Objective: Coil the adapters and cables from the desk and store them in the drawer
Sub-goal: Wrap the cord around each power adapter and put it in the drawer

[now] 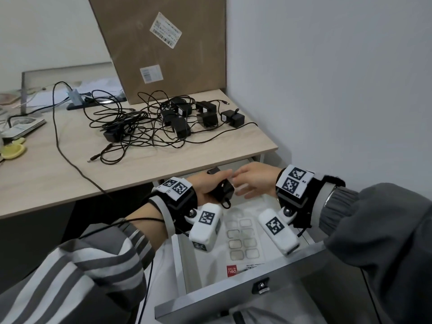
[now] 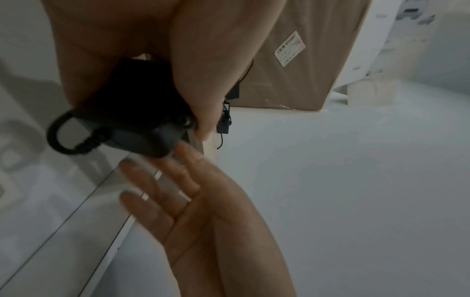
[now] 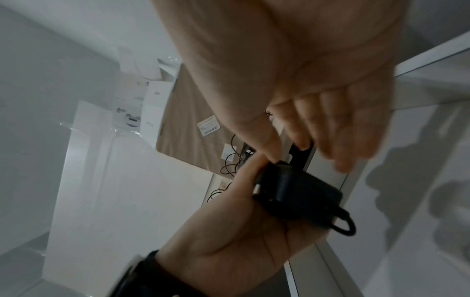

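One adapter (image 1: 221,190), cable wrapped, sat gripped in the left hand (image 1: 205,185) directly above the open drawer (image 1: 268,286); the right hand (image 1: 254,181), fingers spread, hovered just beside it.

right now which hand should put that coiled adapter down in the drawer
Left. The left hand already grips the coiled adapter above the open drawer; the right hand is open beside it.

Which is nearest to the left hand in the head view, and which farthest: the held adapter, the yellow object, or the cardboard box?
1. Held adapter: in the left hand, above the open drawer.
2. Yellow object: desk's left edge.
3. Cardboard box: leaning against the back wall.
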The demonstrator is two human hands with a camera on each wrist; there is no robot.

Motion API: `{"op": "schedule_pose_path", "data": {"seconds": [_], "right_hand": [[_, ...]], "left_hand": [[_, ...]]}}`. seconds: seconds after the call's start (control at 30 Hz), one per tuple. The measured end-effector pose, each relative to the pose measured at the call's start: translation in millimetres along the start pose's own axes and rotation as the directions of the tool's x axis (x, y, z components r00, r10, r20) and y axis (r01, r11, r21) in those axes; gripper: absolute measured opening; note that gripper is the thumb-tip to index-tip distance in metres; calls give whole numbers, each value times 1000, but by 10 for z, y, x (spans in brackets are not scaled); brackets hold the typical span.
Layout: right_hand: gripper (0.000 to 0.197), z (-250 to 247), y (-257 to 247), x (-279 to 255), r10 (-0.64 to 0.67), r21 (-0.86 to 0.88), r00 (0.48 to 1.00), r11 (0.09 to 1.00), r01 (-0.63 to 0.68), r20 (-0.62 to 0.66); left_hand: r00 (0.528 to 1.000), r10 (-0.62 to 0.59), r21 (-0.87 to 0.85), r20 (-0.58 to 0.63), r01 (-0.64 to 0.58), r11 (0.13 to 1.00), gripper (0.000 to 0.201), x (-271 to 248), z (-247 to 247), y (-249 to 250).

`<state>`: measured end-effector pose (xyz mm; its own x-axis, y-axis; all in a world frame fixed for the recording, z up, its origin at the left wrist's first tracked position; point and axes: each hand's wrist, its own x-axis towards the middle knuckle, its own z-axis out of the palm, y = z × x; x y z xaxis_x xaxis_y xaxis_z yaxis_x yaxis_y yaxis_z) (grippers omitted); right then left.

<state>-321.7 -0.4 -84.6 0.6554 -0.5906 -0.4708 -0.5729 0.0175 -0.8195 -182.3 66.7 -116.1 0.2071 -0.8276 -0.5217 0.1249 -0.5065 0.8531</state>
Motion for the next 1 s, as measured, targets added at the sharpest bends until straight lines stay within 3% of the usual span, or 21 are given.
{"op": "schedule_pose_path", "data": {"seconds": [0.07, 0.2, 0.33, 0.4, 0.47, 0.57, 0.63, 0.7, 0.8, 0.9, 1.0], "right_hand": [[24, 6, 2, 18, -74, -5, 997, 997, 74, 38], [40, 48, 26, 94, -157, -204, 986, 965, 164, 50], [28, 63, 47, 231, -230, -373, 971, 908, 192, -60], [21, 16, 67, 294, -226, -311, 965, 934, 177, -130], [19, -48, 105, 348, -150, -134, 978, 982, 131, -142], [15, -96, 159, 384, -37, 77, 996, 996, 43, -85], [16, -90, 163, 388, 13, 145, 998, 989, -3, -63], [23, -83, 139, 373, 41, 197, 999, 980, -38, -8], [30, -97, 154, 378, 8, 109, 997, 994, -17, 80], [26, -59, 231, 420, -51, -34, 999, 998, 51, 2], [27, -35, 252, 441, -82, -26, 993, 996, 80, -89]], "left_hand": [[996, -81, 49, 23, 80, 996, 43, 35, -1, -10], [991, -110, 196, 77, 93, 976, 73, 118, 18, -9], [979, -109, -8, 170, 112, 994, 60, 214, 29, -53], [988, -73, -170, 134, 95, 981, 52, 267, -24, -109], [992, -58, -298, 115, 90, 950, 42, 291, -83, -145], [990, -7, -289, 140, 48, 956, 44, 274, -150, -166], [994, -14, -233, 106, 39, 972, 59, 261, -177, -177], [997, -51, -122, 62, 58, 991, 92, 303, -188, -207], [996, -79, 103, -44, 83, 991, 122, 438, -201, -263], [997, -73, 312, -29, 79, 947, 110, 514, -175, -277], [999, -37, 189, -5, 37, 981, 70, 427, -80, -235]]}}
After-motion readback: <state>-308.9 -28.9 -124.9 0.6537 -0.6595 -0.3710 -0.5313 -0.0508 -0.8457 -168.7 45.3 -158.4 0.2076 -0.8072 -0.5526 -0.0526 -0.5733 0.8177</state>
